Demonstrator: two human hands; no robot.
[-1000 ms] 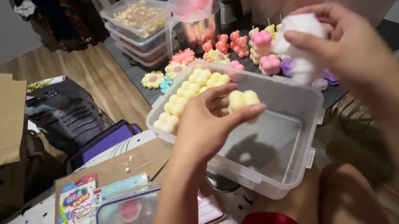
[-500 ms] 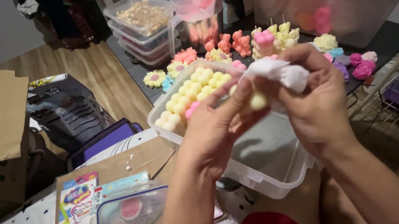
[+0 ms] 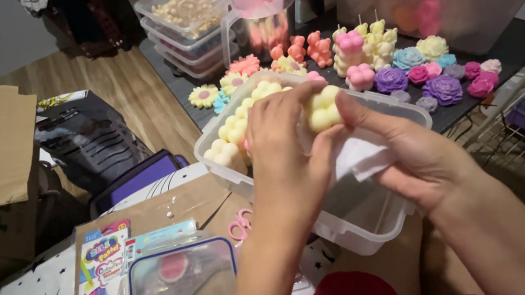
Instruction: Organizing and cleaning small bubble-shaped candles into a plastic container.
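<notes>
- Left hand (image 3: 288, 157) grips a pale yellow bubble candle (image 3: 321, 109) at frame centre.
- Right hand (image 3: 409, 157) pinches a white tissue (image 3: 360, 157) just beneath it.
- Both hands hover over a clear plastic container (image 3: 370, 215).

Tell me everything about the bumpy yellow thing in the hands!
The yellow bubble candle is a pale, waxy-looking block made of round balls stuck together. It is held up above the clear plastic box. The left hand grips it from the left side, the right hand touches its right side, and a white tissue hangs just under it.
</notes>
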